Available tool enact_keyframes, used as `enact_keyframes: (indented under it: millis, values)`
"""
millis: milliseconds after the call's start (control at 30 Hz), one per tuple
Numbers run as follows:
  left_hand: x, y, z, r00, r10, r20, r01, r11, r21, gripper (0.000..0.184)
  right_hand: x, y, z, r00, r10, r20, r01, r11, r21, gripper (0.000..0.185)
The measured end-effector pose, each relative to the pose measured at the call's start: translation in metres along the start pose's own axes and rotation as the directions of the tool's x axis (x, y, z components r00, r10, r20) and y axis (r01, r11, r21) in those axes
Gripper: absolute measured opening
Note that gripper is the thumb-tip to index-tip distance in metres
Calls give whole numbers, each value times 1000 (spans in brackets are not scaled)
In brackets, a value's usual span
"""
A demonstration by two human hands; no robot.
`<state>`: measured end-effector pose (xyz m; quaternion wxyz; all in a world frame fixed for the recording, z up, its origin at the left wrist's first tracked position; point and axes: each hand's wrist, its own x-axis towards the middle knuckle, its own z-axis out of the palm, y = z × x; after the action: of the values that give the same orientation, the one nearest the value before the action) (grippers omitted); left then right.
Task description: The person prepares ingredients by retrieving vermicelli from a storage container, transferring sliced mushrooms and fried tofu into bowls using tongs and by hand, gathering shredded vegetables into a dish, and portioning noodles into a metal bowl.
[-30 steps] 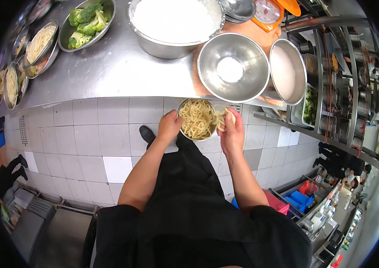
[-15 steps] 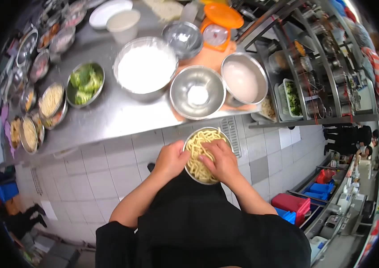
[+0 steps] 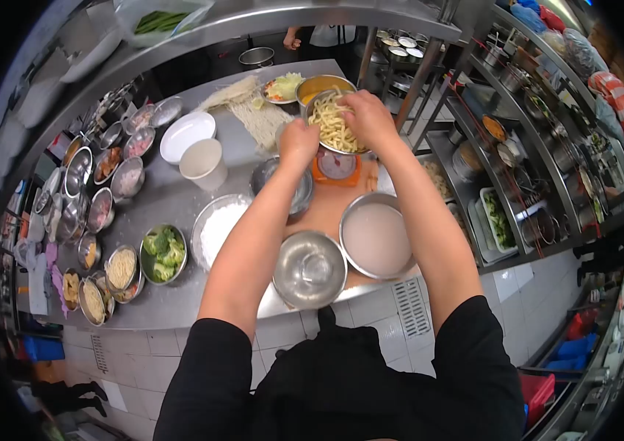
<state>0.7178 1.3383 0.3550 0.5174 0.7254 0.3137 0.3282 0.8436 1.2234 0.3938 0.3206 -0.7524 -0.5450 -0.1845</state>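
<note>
Thick pale-yellow noodles [image 3: 332, 126] fill a metal bowl [image 3: 354, 151] held out over the far part of the worktop, just above the orange kitchen scale [image 3: 337, 166]. My left hand [image 3: 299, 144] is closed on the bowl's left rim, thumb toward the noodles. At the right side, my right hand [image 3: 368, 120] reaches over the rim with its fingers curled into the noodles; the fingertips are partly hidden. Directly behind is a metal pan with orange-yellow contents [image 3: 313, 90]. A dark-looking bowl [image 3: 282, 187] lies under my left wrist.
Nearer me stand a bare metal bowl [image 3: 310, 270], a pot of pale liquid [image 3: 378, 237] and a bowl of white powder [image 3: 218, 229]. Broccoli [image 3: 165, 253] and several ingredient bowls line the left. An overhead shelf [image 3: 268, 24] crosses the back; a rack [image 3: 484, 136] stands right.
Both hands have carried the noodle bowl from in front of my body, over the floor, forward across the worktop to the scale. The view has shifted to show more of the far side.
</note>
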Motion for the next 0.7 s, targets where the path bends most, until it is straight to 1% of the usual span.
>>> enact_keyframes:
  millis: [67,100,167,200,233,267,300,367,400,467,500,567,600,667,700]
  values:
    - [25,-20,15,995,-101,19,101,995,5,23,13,15,4,1000,5,0,-5,1000,30,21]
    - [34,-29,19,994,-109,17,109,994,14,23,16,20,6,1000,16,10,-16,998,53,21]
    - [42,-44,24,985,-165,53,168,983,-68,24,21,28,9,1000,28,10,-29,997,74,21]
    - [44,-48,25,983,-176,55,179,982,-60,24,23,30,10,1000,23,-13,-21,990,141,20]
    - [46,-50,25,974,-206,95,214,973,-83,22,25,30,10,999,18,-41,-9,979,204,20]
    - [48,-49,24,963,-233,136,248,963,-105,21,26,33,13,999,10,-39,-2,979,204,20]
    - [48,-49,24,962,-238,135,252,962,-101,21,27,36,16,999,14,-36,-6,978,208,20]
    - [47,-50,21,954,-238,183,262,958,-118,24,27,39,24,999,32,11,-33,982,183,22]
    - [46,-51,20,953,-246,177,269,956,-117,24,27,41,27,999,30,18,-33,981,190,22]
    - [45,-51,19,950,-254,182,279,952,-130,30,27,45,31,997,7,81,-15,994,104,25]
    - [44,-51,17,949,-260,177,284,950,-127,30,26,46,32,996,6,85,-15,994,110,25]
    - [40,-46,13,933,-271,235,318,928,-193,36,25,46,31,987,13,163,-22,998,56,25]
    - [37,-41,10,934,-274,231,320,928,-192,36,24,46,30,986,10,166,-20,998,60,25]
    - [32,-35,7,942,-300,150,319,938,-133,42,24,42,26,973,-4,229,10,1000,-24,28]
    - [32,-35,7,942,-301,146,320,938,-132,42,26,39,22,973,-7,230,12,1000,-21,28]
